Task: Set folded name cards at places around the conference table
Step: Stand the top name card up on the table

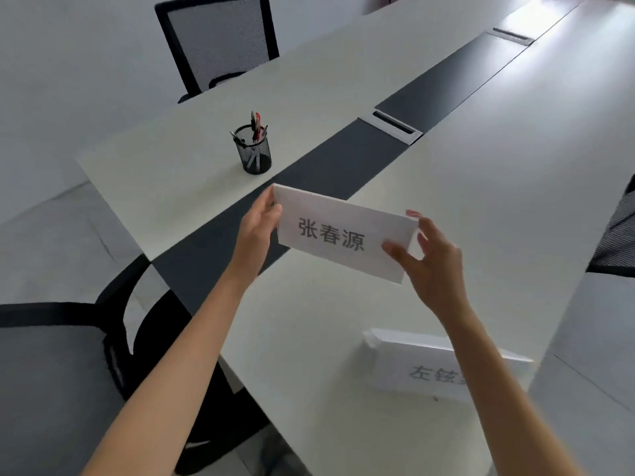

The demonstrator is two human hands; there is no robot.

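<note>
From the head view, the white conference table (481, 207) runs away with bare room beyond its near corner, a dark strip (343, 159) down its middle. The left hand (256, 231) and right hand (431, 266) pinch opposite ends of a folded name card (340, 231), held above the tabletop. A second name card (422, 365) stands near the right forearm, a mesh pen cup (254, 152) farther off, and black chairs (220, 42) line the table's sides.

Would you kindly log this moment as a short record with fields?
held card: name card, lifted above the table
left hand: grips the card's left end
right hand: pinches its right end
other cards: a stack lying on the table near the person
pen cup: upright beside the dark centre strip
chairs: one at the far side
</note>
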